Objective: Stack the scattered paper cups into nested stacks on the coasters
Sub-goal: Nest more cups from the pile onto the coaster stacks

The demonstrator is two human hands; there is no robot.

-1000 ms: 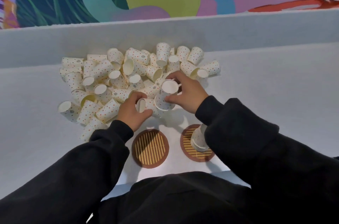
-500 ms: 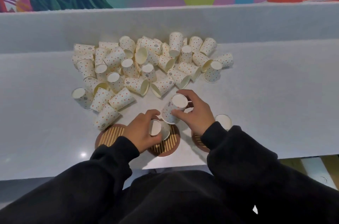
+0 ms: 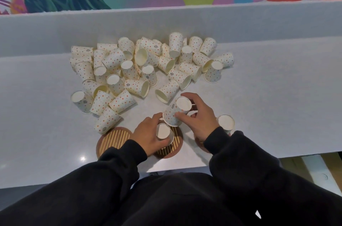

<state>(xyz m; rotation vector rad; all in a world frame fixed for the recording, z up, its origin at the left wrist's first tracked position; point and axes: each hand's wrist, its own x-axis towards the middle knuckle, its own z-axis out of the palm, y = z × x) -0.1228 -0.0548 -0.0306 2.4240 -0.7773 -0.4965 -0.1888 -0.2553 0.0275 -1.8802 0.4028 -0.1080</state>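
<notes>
Upturned cups (image 3: 162, 131) (hollow) in hands (image 3: 199, 120)

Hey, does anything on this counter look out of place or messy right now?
Yes. The pile of dotted paper cups lies jumbled, many on their sides, and one cup overlaps the left coaster. No spill or damage shows.

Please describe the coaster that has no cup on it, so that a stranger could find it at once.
Look at the near edge of the white table, where three round coasters lie in a row. The empty coaster is the leftmost one, just below the cup pile. Its striped top is bare, and no hand covers it.
</notes>
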